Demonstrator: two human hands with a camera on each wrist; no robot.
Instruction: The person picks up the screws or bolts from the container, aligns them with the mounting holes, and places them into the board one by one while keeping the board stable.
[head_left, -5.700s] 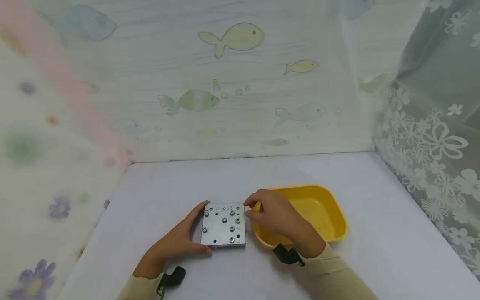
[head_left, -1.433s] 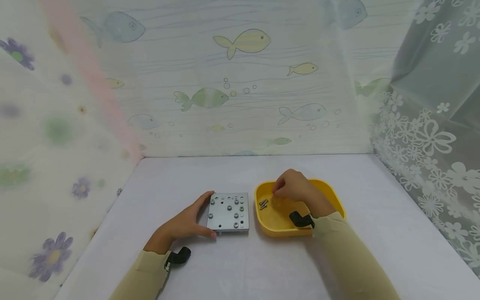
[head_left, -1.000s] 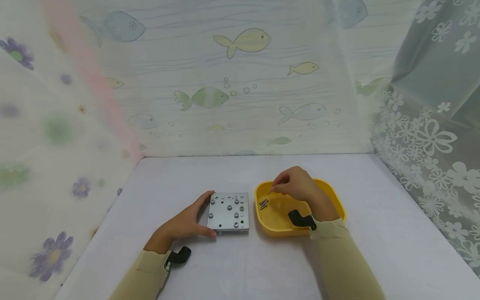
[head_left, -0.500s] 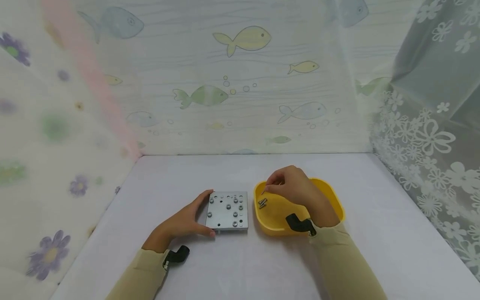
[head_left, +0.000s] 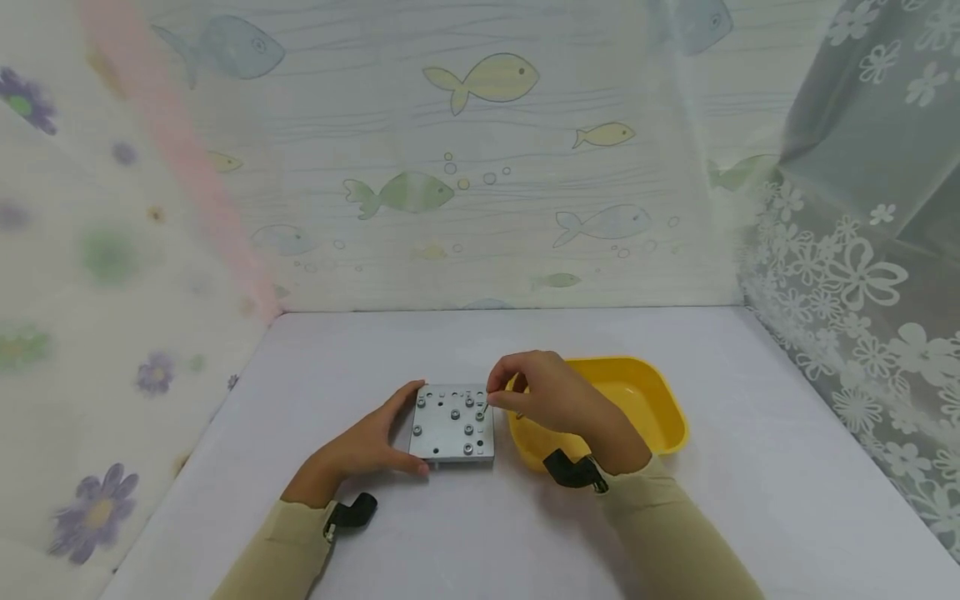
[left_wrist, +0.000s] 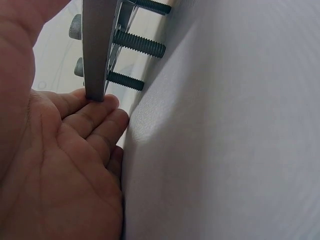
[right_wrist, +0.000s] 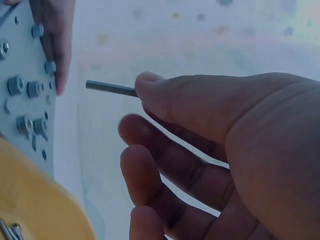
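Observation:
My left hand (head_left: 367, 442) grips a square silver metal plate (head_left: 442, 437) at its left side, thumb at the front edge and fingers at the back. Several socket head screws (head_left: 454, 414) stand in the plate's holes. Their threaded ends (left_wrist: 140, 44) stick out below it in the left wrist view. Between thumb and forefinger, my right hand (head_left: 551, 396) pinches a thin, smooth metal pin (right_wrist: 111, 88). The pin's free end points at the plate's right part in the head view. The right wrist view shows the other fingers loosely bent.
A yellow tray (head_left: 667, 400) stands right of the plate, partly behind my right hand. A few small metal pieces (right_wrist: 12, 231) lie in it. Patterned curtains (head_left: 480, 192) close off the white table (head_left: 375, 350) at the back and sides.
My right hand has lifted the pin from the yellow tray and carried it left to the plate's right edge. My left hand keeps its grip on the plate.

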